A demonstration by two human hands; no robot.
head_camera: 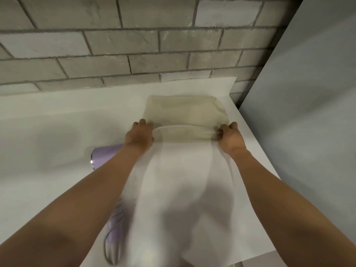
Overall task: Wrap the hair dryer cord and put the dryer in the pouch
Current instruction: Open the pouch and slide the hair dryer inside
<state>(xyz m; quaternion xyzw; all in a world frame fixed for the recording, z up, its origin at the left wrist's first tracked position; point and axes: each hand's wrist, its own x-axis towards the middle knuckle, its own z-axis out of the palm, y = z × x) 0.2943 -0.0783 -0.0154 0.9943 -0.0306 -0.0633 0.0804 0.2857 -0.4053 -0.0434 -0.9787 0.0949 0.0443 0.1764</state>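
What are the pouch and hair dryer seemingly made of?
Pouch: likely soft beige cloth, matte; it sags and creases where the left hand and right hand grip its mouth. Hair dryer: probably smooth lilac plastic, slight sheen, with a bright, metal-looking ring at its end.

I find nothing to read here. No words, brand marks, numbers or signs show on the pouch [185, 110] or on the hair dryer [104, 158], and the dryer's lilac body is too blurred to make out any small print.
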